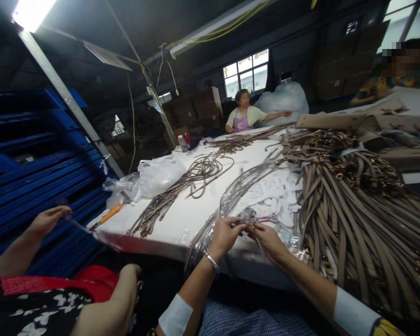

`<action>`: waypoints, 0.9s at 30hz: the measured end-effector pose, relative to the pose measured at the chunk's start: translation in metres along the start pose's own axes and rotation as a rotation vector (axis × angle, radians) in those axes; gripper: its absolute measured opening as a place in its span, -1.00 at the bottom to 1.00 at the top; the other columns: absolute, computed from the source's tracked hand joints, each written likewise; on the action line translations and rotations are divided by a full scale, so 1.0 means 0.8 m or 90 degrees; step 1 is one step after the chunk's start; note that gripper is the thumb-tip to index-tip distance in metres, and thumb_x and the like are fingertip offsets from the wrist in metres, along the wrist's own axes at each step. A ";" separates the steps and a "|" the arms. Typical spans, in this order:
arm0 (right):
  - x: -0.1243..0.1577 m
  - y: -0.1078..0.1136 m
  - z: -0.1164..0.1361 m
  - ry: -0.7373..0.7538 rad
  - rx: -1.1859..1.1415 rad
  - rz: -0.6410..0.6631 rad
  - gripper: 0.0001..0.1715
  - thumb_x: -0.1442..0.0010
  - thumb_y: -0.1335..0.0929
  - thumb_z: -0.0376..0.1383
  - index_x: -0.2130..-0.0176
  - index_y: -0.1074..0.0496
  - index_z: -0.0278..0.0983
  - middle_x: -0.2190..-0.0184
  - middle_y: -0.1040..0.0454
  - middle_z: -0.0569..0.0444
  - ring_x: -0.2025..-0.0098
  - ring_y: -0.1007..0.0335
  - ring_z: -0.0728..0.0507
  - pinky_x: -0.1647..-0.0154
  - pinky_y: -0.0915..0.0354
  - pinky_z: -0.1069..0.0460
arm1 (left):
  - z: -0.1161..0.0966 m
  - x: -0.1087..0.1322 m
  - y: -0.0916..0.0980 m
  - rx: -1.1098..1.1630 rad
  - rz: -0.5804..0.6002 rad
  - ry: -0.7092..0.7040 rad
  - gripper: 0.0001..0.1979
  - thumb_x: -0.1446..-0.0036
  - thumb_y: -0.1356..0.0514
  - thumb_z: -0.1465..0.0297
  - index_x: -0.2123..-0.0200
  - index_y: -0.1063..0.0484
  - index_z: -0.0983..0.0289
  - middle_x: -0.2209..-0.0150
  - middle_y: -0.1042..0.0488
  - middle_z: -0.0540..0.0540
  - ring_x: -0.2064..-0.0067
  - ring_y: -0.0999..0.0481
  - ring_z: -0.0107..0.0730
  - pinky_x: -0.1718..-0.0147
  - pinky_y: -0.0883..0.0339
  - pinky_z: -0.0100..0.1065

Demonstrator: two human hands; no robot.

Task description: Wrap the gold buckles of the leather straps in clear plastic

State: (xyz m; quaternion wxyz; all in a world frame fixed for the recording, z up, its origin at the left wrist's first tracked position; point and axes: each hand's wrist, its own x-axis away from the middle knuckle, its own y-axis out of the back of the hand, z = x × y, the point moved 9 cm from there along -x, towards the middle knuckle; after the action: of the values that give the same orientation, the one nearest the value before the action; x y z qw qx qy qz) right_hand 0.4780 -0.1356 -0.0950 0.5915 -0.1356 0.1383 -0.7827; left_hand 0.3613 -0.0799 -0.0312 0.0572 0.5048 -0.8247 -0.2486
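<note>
Above the table's near edge, my left hand and my right hand meet, the fingers of both pinched together. Between the fingertips is the end of a brown strap with a small gold metal clasp; its details are partly hidden by my fingers. A grey crumpled piece, seemingly plastic film, sticks up just behind them. Pink-handled tool lies on the table beyond my right fingers. Plastic-wrapped straps stretch across the table by my left hand.
A large heap of brown straps covers the right side. White paper pieces lie mid-table. More straps, plastic bags and an orange-handled cutter are left. A co-worker's hand is nearby; other people sit beyond.
</note>
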 end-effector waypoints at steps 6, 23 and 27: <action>0.012 -0.003 -0.017 -0.059 -0.028 0.009 -0.56 0.11 -0.55 -0.10 0.29 -0.57 -0.34 0.31 -0.62 -0.05 0.21 -0.53 -0.18 0.12 -0.40 -0.02 | 0.007 0.017 0.005 -0.137 -0.033 -0.003 -0.74 -0.02 -0.34 0.38 0.16 -0.61 0.21 0.23 -0.64 0.12 0.26 -0.60 -0.29 0.19 -0.41 -0.33; 0.062 0.003 -0.024 -0.006 0.089 0.007 -0.57 0.00 -0.45 -0.19 0.11 -0.48 -0.26 0.11 -0.59 -0.11 0.01 -0.51 -0.28 -0.09 -0.37 -0.16 | 0.025 0.023 -0.011 -0.306 0.000 0.037 -0.68 -0.09 -0.30 0.35 0.05 -0.55 0.14 0.06 -0.59 0.10 0.01 -0.55 -0.21 -0.04 -0.33 -0.26; 0.054 0.005 -0.008 0.151 0.367 0.028 -0.55 -0.14 -0.34 -0.24 -0.04 -0.48 -0.19 -0.04 -0.52 -0.02 -0.10 -0.43 -0.26 -0.17 -0.30 -0.17 | 0.025 0.021 -0.009 -0.316 0.003 0.033 -0.65 -0.09 -0.30 0.32 0.02 -0.53 0.15 0.05 -0.58 0.10 -0.01 -0.54 -0.21 -0.04 -0.33 -0.27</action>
State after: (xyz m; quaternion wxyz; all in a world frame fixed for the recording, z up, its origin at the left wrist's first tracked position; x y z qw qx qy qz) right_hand 0.4682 -0.1779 -0.1001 0.6020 0.1330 -0.0183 -0.7872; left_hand 0.3519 -0.0900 -0.0547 0.2014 0.4795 -0.7381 -0.4299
